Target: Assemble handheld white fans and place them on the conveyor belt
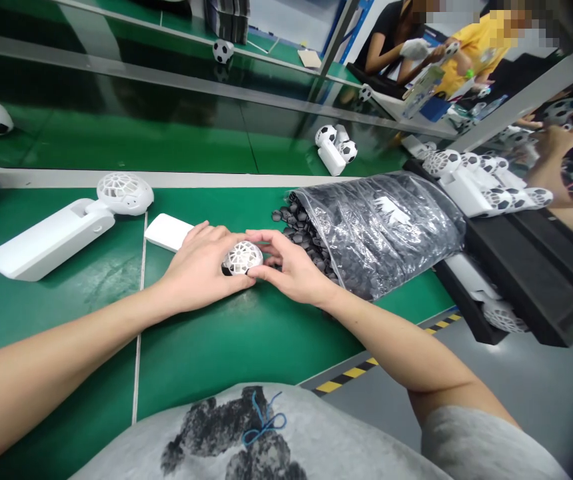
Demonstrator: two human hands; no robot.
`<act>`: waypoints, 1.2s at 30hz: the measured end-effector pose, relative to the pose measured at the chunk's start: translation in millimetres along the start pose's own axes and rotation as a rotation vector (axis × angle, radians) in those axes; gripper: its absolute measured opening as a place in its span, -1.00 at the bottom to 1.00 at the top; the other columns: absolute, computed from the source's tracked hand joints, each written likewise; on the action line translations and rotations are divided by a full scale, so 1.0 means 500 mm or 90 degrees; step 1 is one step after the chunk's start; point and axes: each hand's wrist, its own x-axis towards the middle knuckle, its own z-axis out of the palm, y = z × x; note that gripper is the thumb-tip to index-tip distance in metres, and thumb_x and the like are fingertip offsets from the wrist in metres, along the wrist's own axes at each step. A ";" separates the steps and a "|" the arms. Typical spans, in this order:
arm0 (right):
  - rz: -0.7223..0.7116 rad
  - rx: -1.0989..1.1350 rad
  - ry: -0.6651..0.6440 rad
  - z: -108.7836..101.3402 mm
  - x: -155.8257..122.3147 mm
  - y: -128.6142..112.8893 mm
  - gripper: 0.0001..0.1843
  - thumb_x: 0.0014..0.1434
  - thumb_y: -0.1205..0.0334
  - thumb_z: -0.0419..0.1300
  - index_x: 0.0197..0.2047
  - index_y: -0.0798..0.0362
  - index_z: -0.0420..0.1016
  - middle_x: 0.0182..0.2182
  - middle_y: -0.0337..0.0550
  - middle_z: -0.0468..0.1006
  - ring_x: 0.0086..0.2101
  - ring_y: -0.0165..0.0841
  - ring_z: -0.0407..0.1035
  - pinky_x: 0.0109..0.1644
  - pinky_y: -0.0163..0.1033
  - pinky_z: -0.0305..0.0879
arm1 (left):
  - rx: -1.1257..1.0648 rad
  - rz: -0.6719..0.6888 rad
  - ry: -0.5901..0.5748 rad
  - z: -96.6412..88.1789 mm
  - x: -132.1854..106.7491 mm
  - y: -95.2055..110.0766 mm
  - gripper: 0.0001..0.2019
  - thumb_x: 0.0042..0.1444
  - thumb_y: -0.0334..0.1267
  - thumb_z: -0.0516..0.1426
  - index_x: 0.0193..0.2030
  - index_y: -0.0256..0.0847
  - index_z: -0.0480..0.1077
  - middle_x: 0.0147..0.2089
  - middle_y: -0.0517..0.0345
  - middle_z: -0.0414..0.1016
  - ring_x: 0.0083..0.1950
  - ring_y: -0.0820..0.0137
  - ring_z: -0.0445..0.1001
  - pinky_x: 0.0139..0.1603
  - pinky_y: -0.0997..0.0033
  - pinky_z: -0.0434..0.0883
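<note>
A white handheld fan [169, 232] lies low over the green bench, its round lattice head [244, 257] between my hands. My left hand [207, 265] is closed over the fan near the neck, with the thumb along the near side of the head. From the right, my right hand [292, 268] grips the head's edge with curved fingers and thumb. A dark patch shows at the head's lower left; whether a small piece sits in my fingers is hidden. Just right of my right hand, small black pieces [299, 223] spill from a clear plastic bag [381, 227].
Another white fan [61, 233] with a bare lattice head lies left. Black trays [541, 267] holding several fans stand at the bench's right edge. Past the pale ledge [191, 179] lie fans with black-patched heads [336, 148]. Co-workers [481, 53] work in the background.
</note>
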 end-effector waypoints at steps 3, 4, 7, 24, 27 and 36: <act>0.017 -0.022 0.005 -0.021 -0.001 0.002 -0.60 0.11 0.19 0.18 0.01 0.04 0.24 0.00 -0.04 0.35 -0.07 -0.30 0.33 -0.17 -0.23 0.40 | -0.010 0.052 -0.039 -0.011 0.003 -0.016 -0.40 -0.08 0.13 0.10 0.09 -0.13 0.27 -0.08 0.06 0.40 0.02 0.18 0.31 0.24 -0.03 -0.06; 0.021 -0.063 0.021 -0.032 -0.002 0.002 -0.68 0.13 0.19 0.16 -0.04 0.04 0.30 -0.07 -0.08 0.39 -0.13 -0.32 0.36 -0.20 -0.23 0.39 | -0.011 0.070 -0.053 -0.016 0.004 -0.024 -0.39 -0.07 0.12 0.10 0.10 -0.13 0.26 -0.01 0.04 0.38 0.09 0.14 0.26 0.25 -0.05 -0.09; 0.003 -0.269 0.075 -0.057 -0.011 -0.002 -0.88 0.16 0.23 0.14 -0.28 0.07 0.46 -0.31 -0.16 0.46 -0.28 -0.37 0.35 -0.16 -0.20 0.33 | -0.012 0.059 -0.067 -0.026 0.004 -0.043 -0.32 -0.07 0.07 0.12 0.20 -0.11 0.14 0.22 0.00 0.20 0.30 0.02 -0.04 0.24 -0.16 -0.15; 0.142 -0.414 -0.058 -0.057 -0.007 0.017 -0.85 0.02 0.24 0.27 -0.34 0.08 0.40 -0.38 -0.23 0.36 -0.39 -0.45 0.29 -0.30 -0.34 0.20 | -0.160 0.005 -0.085 -0.024 0.000 -0.041 -0.39 -0.07 -0.11 0.14 0.17 -0.10 0.13 0.36 0.00 -0.09 0.35 0.17 -0.10 0.26 0.10 0.02; 0.094 -0.361 -0.065 -0.058 -0.010 0.013 -0.86 0.03 0.27 0.27 -0.42 0.09 0.36 -0.44 -0.27 0.35 -0.44 -0.48 0.28 -0.33 -0.36 0.20 | -0.168 0.007 -0.090 -0.024 -0.002 -0.037 -0.42 -0.07 -0.13 0.14 0.15 -0.11 0.15 0.36 0.00 -0.10 0.35 0.15 -0.09 0.26 0.10 0.02; -0.181 -0.277 -0.044 -0.018 -0.004 -0.037 -0.84 0.19 0.36 0.07 -0.23 0.05 0.48 -0.31 -0.15 0.46 -0.26 -0.40 0.34 -0.16 -0.28 0.30 | -0.161 0.064 -0.114 -0.020 -0.001 -0.045 -0.41 -0.03 -0.15 0.11 0.17 -0.15 0.09 0.35 0.00 -0.08 0.36 0.21 -0.14 0.27 0.19 0.02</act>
